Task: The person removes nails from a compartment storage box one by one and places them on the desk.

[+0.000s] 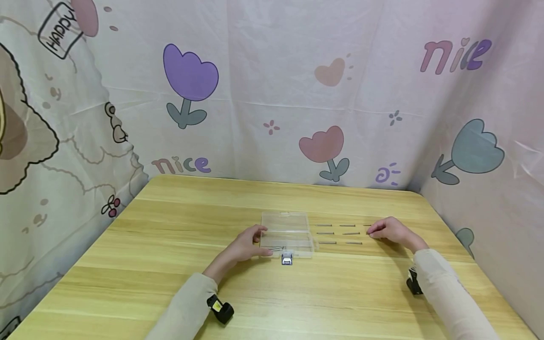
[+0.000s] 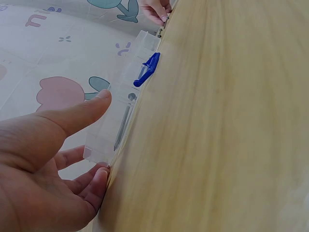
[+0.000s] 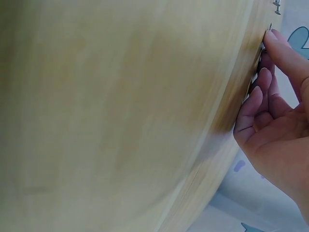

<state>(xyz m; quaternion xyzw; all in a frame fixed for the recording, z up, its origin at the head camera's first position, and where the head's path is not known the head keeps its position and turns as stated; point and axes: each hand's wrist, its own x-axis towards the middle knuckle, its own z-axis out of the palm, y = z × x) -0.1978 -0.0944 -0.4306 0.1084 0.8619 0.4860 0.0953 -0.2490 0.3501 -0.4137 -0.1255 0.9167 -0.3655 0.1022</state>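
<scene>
A clear plastic box (image 1: 298, 247) lies on the table with its lid (image 1: 284, 222) folded back and its blue latch (image 1: 287, 259) hanging at the front. Inside, at the left, are grey nails (image 2: 123, 126). My left hand (image 1: 245, 244) holds the box's left end, thumb at the front wall and fingers at the far side. Several nails (image 1: 327, 242) lie in rows to the right of the box. At the right end of these rows, my right hand (image 1: 391, 230) pinches a nail (image 3: 270, 27) between thumb and finger, low against the table; most of that nail is hidden.
The wooden table (image 1: 170, 212) carries the box and the nails. A printed cloth (image 1: 255, 71) hangs behind the table and along its sides. Black wrist cameras (image 1: 221, 309) sit on both sleeves.
</scene>
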